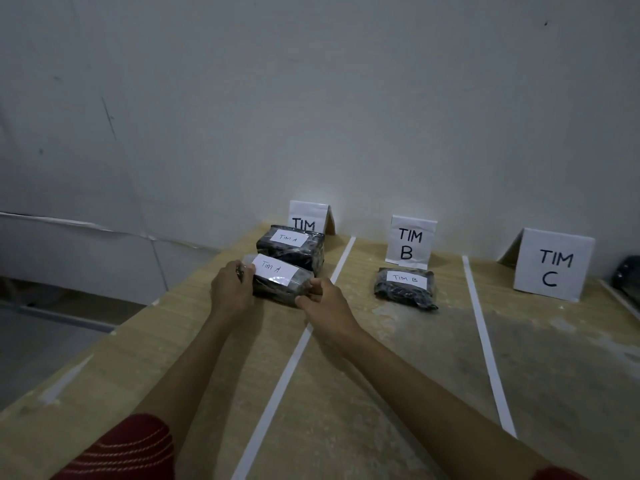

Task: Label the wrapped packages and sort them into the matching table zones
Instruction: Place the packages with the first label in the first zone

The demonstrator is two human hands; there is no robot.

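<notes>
A scuffed white wall [311, 98] rises behind; grey floor [41, 341] lies left.

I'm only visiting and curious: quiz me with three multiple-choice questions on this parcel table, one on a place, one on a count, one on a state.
1. Where does the dark plastic-wrapped package labelled TIM B lie?
A. in the middle zone, before the folded white TIM B sign
B. in the right zone
C. on the floor

2. How many labelled packages lie in the left zone?
A. none
B. two
C. four

3. What holds the nearer dark wrapped package labelled TIM A?
A. nothing
B. one hand
C. both hands

Answers:
1 A: it sits between the two white tape lines, below that sign.
2 B: the farther TIM A package and the nearer one.
3 C: the left hand and the right hand grip its two ends.
</notes>
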